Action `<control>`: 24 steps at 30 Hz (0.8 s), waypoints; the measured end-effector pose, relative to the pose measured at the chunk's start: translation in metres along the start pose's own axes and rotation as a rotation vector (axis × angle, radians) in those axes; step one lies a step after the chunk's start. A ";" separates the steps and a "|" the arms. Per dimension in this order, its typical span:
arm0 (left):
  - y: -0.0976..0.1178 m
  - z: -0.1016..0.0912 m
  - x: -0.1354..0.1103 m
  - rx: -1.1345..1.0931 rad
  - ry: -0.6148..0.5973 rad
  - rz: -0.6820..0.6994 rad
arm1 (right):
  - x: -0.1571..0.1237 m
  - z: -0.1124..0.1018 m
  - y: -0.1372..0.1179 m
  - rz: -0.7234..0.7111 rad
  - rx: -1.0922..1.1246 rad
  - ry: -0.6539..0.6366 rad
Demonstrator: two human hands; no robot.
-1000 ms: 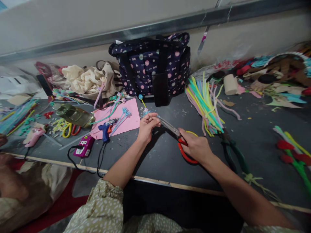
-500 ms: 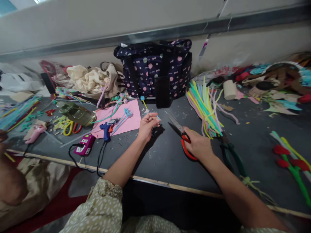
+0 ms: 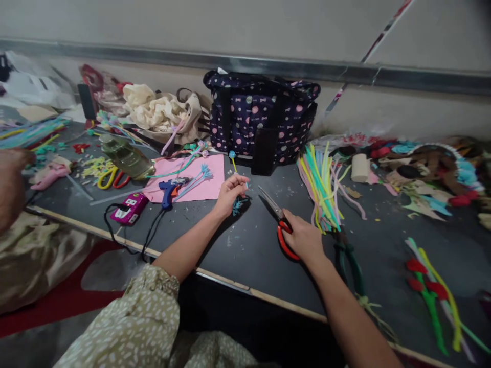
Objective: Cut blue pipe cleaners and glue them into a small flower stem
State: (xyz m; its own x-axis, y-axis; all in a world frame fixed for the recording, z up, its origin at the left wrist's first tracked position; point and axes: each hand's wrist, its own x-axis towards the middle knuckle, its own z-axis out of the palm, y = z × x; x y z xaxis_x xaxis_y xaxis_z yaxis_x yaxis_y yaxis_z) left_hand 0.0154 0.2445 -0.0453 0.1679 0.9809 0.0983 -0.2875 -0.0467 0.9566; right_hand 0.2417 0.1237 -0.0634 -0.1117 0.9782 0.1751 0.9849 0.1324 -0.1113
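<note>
Scissors [image 3: 271, 201] have been drawn away from the left hand [image 3: 229, 195] since the earliest frame. In the head view, a blue tufted piece [image 3: 237, 205] is pinched between the left fingers above the bench [image 3: 245, 260]; the scissors are clasped by the right hand [image 3: 305, 232], angled inward. Trimming seems underway; another snip would call for them to be brought leftward.

The left hand [image 3: 232, 195] hides most of a fuzzy blue tufted piece [image 3: 238, 205]; the right hand [image 3: 304, 236] covers part of the red-handled metal scissors [image 3: 276, 209]. Far left, over the dark grey bench's [image 3: 245, 263] front edge, a co-worker's hand [image 3: 11, 176] is blurred and cut off. Along the back edge, red print on clear plastic [image 3: 360, 139] is illegible.
</note>
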 end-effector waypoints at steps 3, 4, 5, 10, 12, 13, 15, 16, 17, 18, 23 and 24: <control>0.004 0.000 0.002 0.026 -0.018 -0.004 | 0.000 -0.001 -0.001 -0.009 0.018 0.000; 0.007 0.000 0.002 0.036 -0.022 -0.004 | 0.000 -0.002 -0.002 -0.014 0.026 0.001; 0.012 -0.001 0.003 0.052 -0.032 -0.005 | -0.001 -0.002 -0.003 -0.018 0.031 0.004; 0.037 -0.015 0.004 0.270 -0.212 -0.079 | -0.003 -0.007 -0.006 -0.025 0.026 -0.012; 0.040 -0.023 0.000 0.405 -0.258 -0.109 | -0.003 -0.009 -0.007 -0.022 0.022 -0.013; 0.039 -0.027 -0.002 0.473 -0.278 -0.109 | -0.004 -0.010 -0.008 -0.023 0.023 -0.012; 0.033 -0.033 -0.008 0.621 -0.276 -0.080 | -0.004 -0.012 -0.009 -0.024 0.029 -0.010; 0.030 -0.036 -0.010 0.698 -0.279 -0.072 | -0.005 -0.013 -0.011 -0.024 0.034 -0.009; 0.027 -0.037 -0.013 0.763 -0.272 -0.066 | -0.005 -0.014 -0.012 -0.022 0.039 -0.006; 0.025 -0.039 -0.015 0.817 -0.251 -0.053 | -0.005 -0.015 -0.014 -0.021 0.045 0.000; 0.028 -0.028 -0.030 0.940 -0.075 0.141 | -0.005 -0.016 -0.019 -0.036 0.007 0.082; 0.030 -0.022 -0.036 0.941 -0.051 0.206 | -0.005 -0.016 -0.019 -0.046 -0.015 0.100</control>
State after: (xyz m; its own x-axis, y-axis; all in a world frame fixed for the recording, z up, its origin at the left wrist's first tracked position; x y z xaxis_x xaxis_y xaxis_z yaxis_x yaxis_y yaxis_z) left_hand -0.0201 0.2124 -0.0261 0.2462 0.9281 0.2792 0.5537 -0.3711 0.7454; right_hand 0.2255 0.1142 -0.0464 -0.1435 0.9503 0.2764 0.9810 0.1733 -0.0867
